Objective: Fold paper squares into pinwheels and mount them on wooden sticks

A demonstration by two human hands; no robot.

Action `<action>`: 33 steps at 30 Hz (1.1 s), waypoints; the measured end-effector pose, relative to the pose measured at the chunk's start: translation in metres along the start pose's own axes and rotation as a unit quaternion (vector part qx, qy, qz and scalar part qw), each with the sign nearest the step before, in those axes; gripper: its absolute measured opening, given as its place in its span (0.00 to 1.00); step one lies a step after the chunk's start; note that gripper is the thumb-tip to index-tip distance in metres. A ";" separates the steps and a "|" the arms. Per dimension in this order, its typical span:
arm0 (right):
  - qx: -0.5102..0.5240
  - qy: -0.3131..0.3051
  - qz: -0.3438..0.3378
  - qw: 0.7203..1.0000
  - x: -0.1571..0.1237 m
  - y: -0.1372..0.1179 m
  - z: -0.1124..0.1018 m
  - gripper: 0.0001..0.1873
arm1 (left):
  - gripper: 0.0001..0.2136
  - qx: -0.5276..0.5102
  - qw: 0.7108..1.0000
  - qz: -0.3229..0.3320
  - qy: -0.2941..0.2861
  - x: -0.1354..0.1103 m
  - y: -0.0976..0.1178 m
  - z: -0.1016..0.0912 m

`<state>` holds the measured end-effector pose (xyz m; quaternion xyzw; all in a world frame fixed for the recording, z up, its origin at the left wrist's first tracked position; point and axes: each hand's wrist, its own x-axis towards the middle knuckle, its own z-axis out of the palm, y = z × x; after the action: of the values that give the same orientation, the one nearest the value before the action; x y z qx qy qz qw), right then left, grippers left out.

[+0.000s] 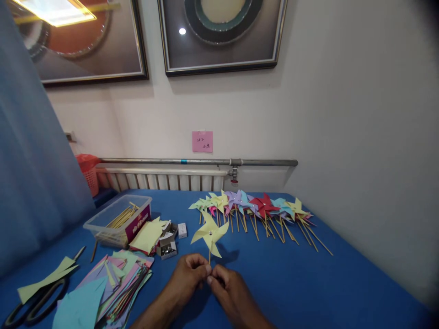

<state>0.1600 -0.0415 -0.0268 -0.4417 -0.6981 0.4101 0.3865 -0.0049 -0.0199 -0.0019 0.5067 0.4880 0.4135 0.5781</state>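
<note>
My left hand (189, 275) and my right hand (227, 284) meet low in the middle, fingertips pinched together round the thin wooden stick of a yellow paper pinwheel (210, 232). The pinwheel stands upright just above my fingers, over the blue table (295, 283). Behind it lies a row of several finished pinwheels (260, 208) in yellow, purple, red and light blue, their sticks pointing toward me.
A clear plastic box of wooden sticks (118, 219) stands at the left. Next to it lie yellow paper squares (148, 236) and small open boxes of pins (167, 246). A stack of coloured paper (113, 285) and black scissors (34, 304) lie at the near left. A radiator runs along the wall.
</note>
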 end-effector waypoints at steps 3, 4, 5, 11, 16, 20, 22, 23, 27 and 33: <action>-0.011 0.001 -0.002 1.000 0.001 0.000 -0.001 0.14 | 0.20 0.000 1.000 0.001 0.005 0.000 -0.001 0.000; -0.012 -0.001 -0.003 1.000 0.002 0.000 -0.001 0.13 | 0.20 -0.001 1.000 0.002 0.006 0.000 -0.002 0.000; -0.011 -0.004 -0.004 1.000 0.002 0.001 -0.001 0.13 | 0.20 -0.003 1.000 0.003 0.004 0.001 -0.002 0.000; -0.012 -0.001 -0.013 1.000 0.004 0.004 0.000 0.13 | 0.18 -0.010 1.000 0.012 -0.015 0.002 -0.005 -0.002; -0.028 -0.006 -0.013 1.000 0.004 0.006 0.000 0.13 | 0.20 -0.014 1.000 0.014 -0.021 0.005 -0.010 -0.003; -0.039 -0.017 -0.003 0.999 0.005 0.007 0.000 0.11 | 0.19 -0.016 1.000 0.017 -0.014 0.007 -0.014 -0.003; -0.039 -0.020 -0.003 0.999 0.005 0.007 0.000 0.10 | 0.18 -0.013 1.000 0.018 -0.016 0.008 -0.015 -0.003; -0.040 -0.021 -0.002 0.999 0.005 0.007 -0.001 0.11 | 0.18 -0.012 1.000 0.017 -0.018 0.008 -0.014 -0.004; -0.041 -0.023 0.003 0.999 0.006 0.008 -0.001 0.11 | 0.17 -0.009 1.000 0.019 -0.022 0.007 -0.013 -0.004; -0.048 -0.017 -0.007 0.999 0.006 0.009 0.001 0.11 | 0.17 -0.005 1.000 0.017 -0.020 0.007 -0.013 -0.004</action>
<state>0.1601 -0.0334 -0.0342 -0.4479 -0.7261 0.3811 0.3562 -0.0079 -0.0140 -0.0159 0.5205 0.4655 0.4156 0.5828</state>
